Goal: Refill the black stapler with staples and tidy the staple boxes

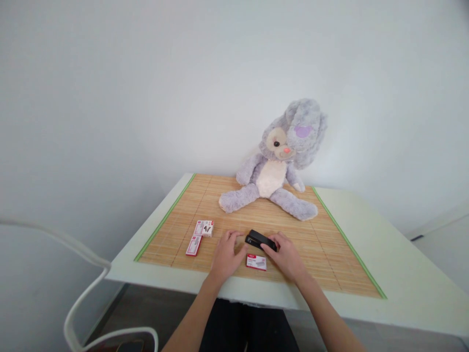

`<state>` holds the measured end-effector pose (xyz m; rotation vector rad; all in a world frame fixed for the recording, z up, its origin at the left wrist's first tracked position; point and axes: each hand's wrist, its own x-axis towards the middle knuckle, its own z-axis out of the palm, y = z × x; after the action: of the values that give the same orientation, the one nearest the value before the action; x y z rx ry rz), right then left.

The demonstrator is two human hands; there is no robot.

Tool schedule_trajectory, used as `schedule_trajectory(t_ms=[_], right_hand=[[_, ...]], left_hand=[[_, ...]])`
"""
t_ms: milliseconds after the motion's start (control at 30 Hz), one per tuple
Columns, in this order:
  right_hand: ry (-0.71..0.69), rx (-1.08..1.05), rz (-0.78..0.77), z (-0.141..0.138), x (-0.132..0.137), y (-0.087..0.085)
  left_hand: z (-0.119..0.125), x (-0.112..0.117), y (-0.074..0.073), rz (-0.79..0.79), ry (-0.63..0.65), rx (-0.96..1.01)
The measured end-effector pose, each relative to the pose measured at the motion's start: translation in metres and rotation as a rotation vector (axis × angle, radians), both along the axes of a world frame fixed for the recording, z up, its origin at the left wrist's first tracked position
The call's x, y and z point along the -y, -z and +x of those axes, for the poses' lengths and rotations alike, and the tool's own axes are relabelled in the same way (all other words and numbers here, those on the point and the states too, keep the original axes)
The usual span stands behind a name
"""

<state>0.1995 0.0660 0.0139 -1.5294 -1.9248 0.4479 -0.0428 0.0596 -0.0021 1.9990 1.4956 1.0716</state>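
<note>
A black stapler (258, 238) lies slantwise on the bamboo mat, its front end toward the left. My right hand (285, 254) grips its rear end between thumb and fingers. Just left of the stapler, my left hand (227, 254) rests with fingers curved and apart, holding nothing. Between my two hands, in front of the stapler, sits a small red and white staple box (256, 262). Farther left are two more small boxes: a white one with a stapler picture (204, 228), and a red and white one (194, 246) touching its near side.
A grey plush rabbit (271, 178) sits at the back of the mat against the wall, legs spread. The bamboo mat (315, 264) has green side edges and covers much of the white table (410, 293). A white cable (86, 254) hangs at the left.
</note>
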Motion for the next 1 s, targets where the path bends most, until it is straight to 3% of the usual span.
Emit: schedule_trajectory(t_ms=[233,367,567,767,1000], right_hand=[[0.195,-0.022,0.037,0.007,0.010,0.019],[0.227,-0.044,0.009,0.004,0.012,0.022],[0.287,0.020,-0.047,-0.002,0.015,0.020],[0.333,0.052,-0.073,-0.011,0.026,0.019],[0.145,-0.019,-0.041,-0.007,0.046,0.017]], left_hand=[[0.010,0.021,-0.022,0.077,0.218,-0.172],[0.013,0.024,-0.027,0.076,0.267,-0.217],[0.013,0.019,-0.020,0.064,0.232,-0.230],[0.013,0.011,-0.006,0.063,0.098,-0.176],[0.011,0.012,-0.010,0.041,0.133,-0.208]])
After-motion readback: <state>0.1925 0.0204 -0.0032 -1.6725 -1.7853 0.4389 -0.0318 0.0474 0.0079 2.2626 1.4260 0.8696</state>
